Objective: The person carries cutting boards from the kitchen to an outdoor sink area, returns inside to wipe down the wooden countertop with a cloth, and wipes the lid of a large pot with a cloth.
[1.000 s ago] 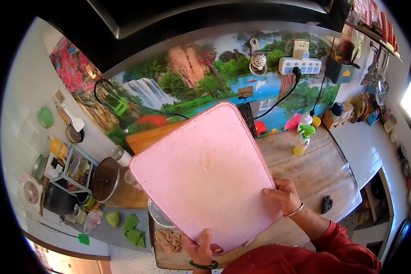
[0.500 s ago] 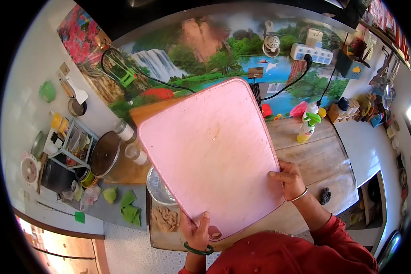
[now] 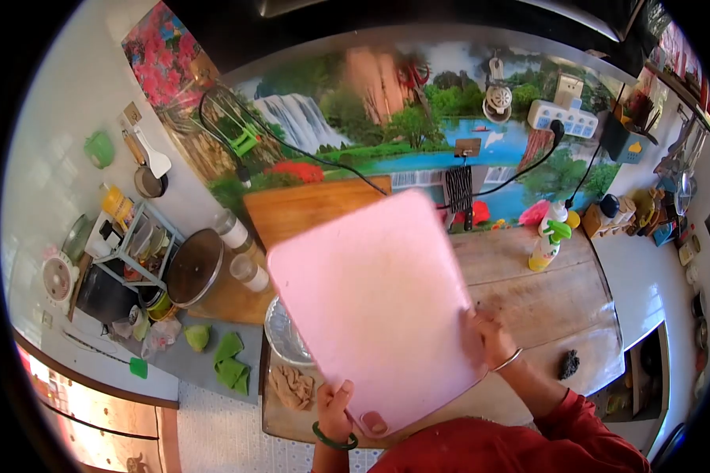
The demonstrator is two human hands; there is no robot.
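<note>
A pink cutting board [image 3: 371, 307] with rounded corners and a hole near its lower corner is held up over the wooden table, slightly blurred. My left hand [image 3: 337, 414] grips its lower left edge beside the hole, the thumb on the near face. On the right edge my right hand [image 3: 489, 337] is closed, smeared a little by motion. Partly hidden behind the board is a metal bowl [image 3: 282, 331]. A crumpled tan cloth [image 3: 292, 386] lies by the left hand, and a dark scouring pad [image 3: 569, 363] lies to the right of the right hand.
The wooden table [image 3: 521, 276] carries a spray bottle [image 3: 546, 251] at its back right. Another wooden board [image 3: 308, 209] leans on the back wall. At left are a large lid [image 3: 195, 268], jars, a small rack [image 3: 138, 244] and green cloths [image 3: 230, 363]. A power strip [image 3: 562, 118] hangs behind.
The cutting board has dropped lower in view and tilted, its top edge now further down, uncovering more of the wooden board behind. Both hands keep their hold. The whole view has shifted slightly.
</note>
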